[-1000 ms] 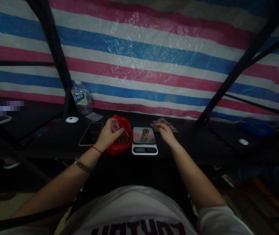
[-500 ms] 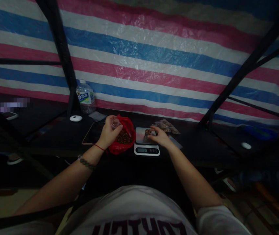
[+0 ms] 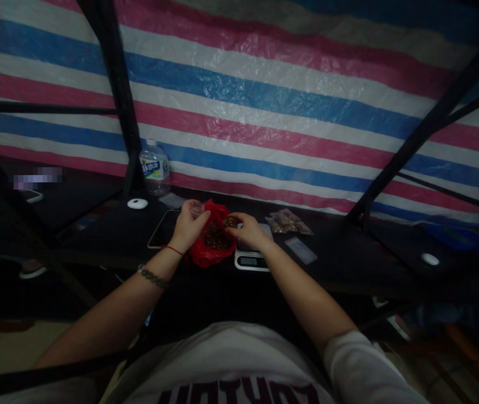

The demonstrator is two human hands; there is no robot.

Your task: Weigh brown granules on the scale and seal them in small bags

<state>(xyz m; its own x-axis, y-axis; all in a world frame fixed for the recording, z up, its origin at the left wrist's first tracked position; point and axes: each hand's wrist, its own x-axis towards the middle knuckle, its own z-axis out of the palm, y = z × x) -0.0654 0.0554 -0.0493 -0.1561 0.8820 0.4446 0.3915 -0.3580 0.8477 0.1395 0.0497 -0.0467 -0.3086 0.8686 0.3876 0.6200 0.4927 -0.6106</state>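
My left hand (image 3: 191,224) is closed around a clear plastic piece (image 3: 198,209), perhaps a small cup, at the left rim of a red plastic bag (image 3: 206,259). Inside the red bag lie many small brown pieces (image 3: 216,237). At the bag's right edge, my right hand (image 3: 245,229) pinches a small clear bag of brown pieces (image 3: 230,221). Its wrist passes over a white kitchen scale (image 3: 253,261), partly hiding the plate and buttons. The scale's display shows, but I cannot read it.
Filled clear bags (image 3: 290,222) lie behind the scale, near a flat zip bag (image 3: 301,250). Left of the red bag are a phone (image 3: 161,231), a white oval case (image 3: 137,203) and a clear bottle (image 3: 154,168). Dark metal posts (image 3: 124,101) frame the table.
My right hand has lifted the small bag of brown pieces off the scale and moved it left to the red bag. My left hand keeps its hold. The view has shifted slightly.
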